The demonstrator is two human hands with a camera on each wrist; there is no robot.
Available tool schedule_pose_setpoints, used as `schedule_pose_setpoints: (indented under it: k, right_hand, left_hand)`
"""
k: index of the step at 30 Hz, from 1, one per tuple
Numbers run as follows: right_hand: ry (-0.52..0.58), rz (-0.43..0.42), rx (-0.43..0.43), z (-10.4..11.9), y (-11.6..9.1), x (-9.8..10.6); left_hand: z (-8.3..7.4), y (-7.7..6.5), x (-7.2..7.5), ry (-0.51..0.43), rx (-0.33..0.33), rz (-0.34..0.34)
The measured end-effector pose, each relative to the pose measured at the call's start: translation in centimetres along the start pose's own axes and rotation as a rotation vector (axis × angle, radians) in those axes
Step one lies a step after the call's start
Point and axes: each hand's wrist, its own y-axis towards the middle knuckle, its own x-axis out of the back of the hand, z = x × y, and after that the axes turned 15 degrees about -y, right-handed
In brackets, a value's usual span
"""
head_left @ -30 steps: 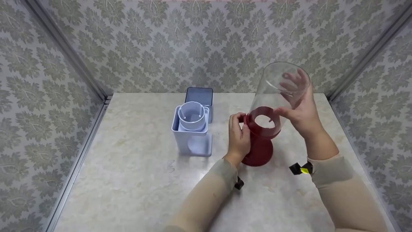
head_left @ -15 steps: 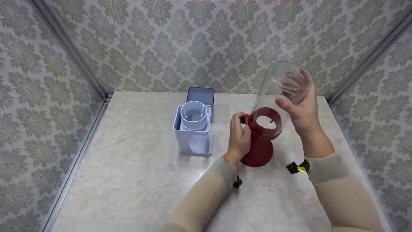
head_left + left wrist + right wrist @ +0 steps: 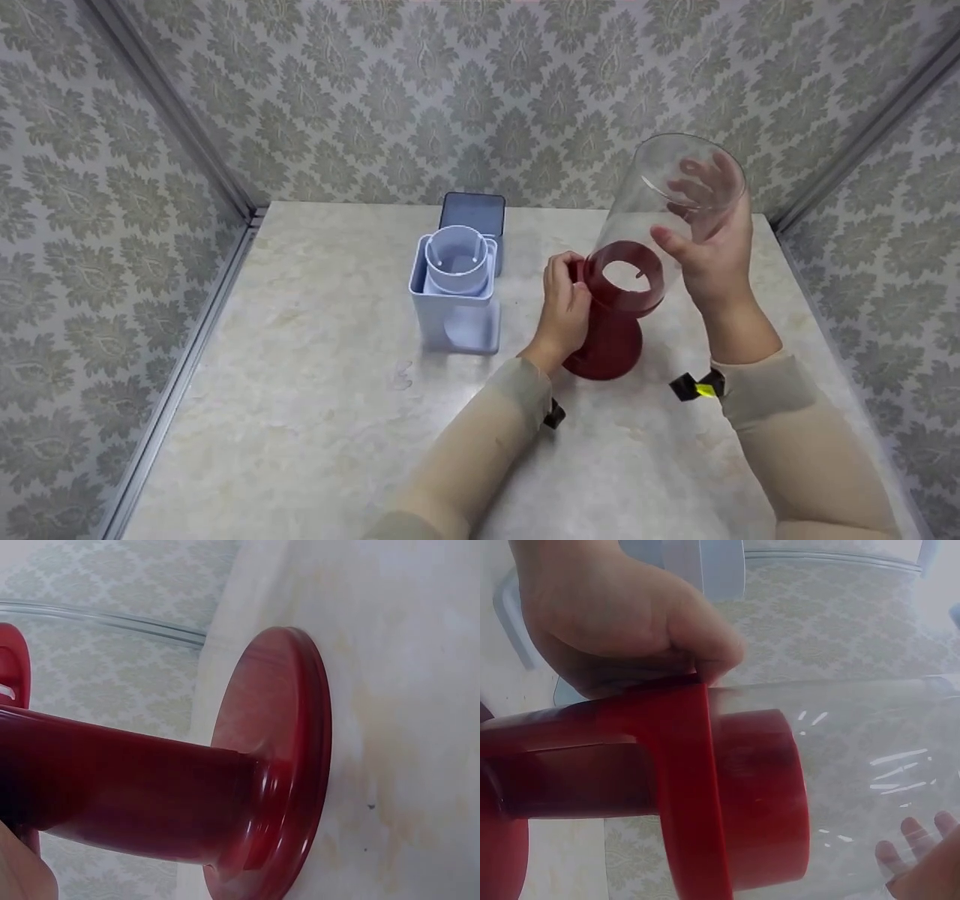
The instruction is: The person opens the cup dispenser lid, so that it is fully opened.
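A red stand (image 3: pixel 607 345) with a round base and a ring-shaped top stands on the table. My left hand (image 3: pixel 562 315) grips it by the upper part, fingers curled at the ring's left side; the left wrist view shows its stem and base (image 3: pixel 274 705). A clear cylinder (image 3: pixel 634 199) sits around the red collar (image 3: pixel 761 802) on top, its open end up. My right hand (image 3: pixel 716 262) holds the cylinder from the right, thumb in front and fingers behind, seen through the clear wall. Whether the cylinder's lower edge touches the ring all round, I cannot tell.
To the left stands a light blue square container (image 3: pixel 454 319) with a round cup (image 3: pixel 457 259) in its top. Right behind it is a box with a dark bluish lid (image 3: pixel 472 214). Patterned walls (image 3: pixel 480 97) enclose the table (image 3: pixel 315 360) at the back and sides.
My right hand has shifted slightly up the cylinder, its thumb moving away from the red collar. The left hand keeps its grip on the stand. The head view has shifted a little.
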Motion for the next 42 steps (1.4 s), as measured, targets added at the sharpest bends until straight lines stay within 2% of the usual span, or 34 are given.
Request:
schedule_pose_setpoints:
  k: [14,17,22,27,31,37,42]
  right_hand:
    - [0.002,0.005,-0.026,0.4,0.4,0.0]
    - [0.035,-0.037,-0.004,1.5,0.8,-0.2]
    - [0.106,-0.128,0.100,4.6,2.8,-0.6]
    - [0.086,-0.131,0.110,6.3,4.6,-0.9]
    - [0.037,-0.126,0.107,5.7,6.2,-0.7]
    - [-0.185,-0.128,0.117,2.8,8.4,0.6]
    - [-0.234,-0.120,0.028,0.1,9.0,1.9]
  left_hand:
    - [0.2,-0.3,-0.2,-0.024,0.014,-0.007]
    - [0.1,-0.2,-0.2,-0.032,0.010,-0.009]
    - [-0.1,0.0,-0.1,-0.043,0.004,0.004]
    - [0.1,-0.1,0.0,-0.054,-0.002,0.006]
    - [0.3,-0.1,0.2,-0.060,-0.005,0.000]
    - [0.5,0.1,0.2,-0.067,-0.002,-0.003]
    - [0.6,-0.2,0.2,-0.083,-0.006,0.013]
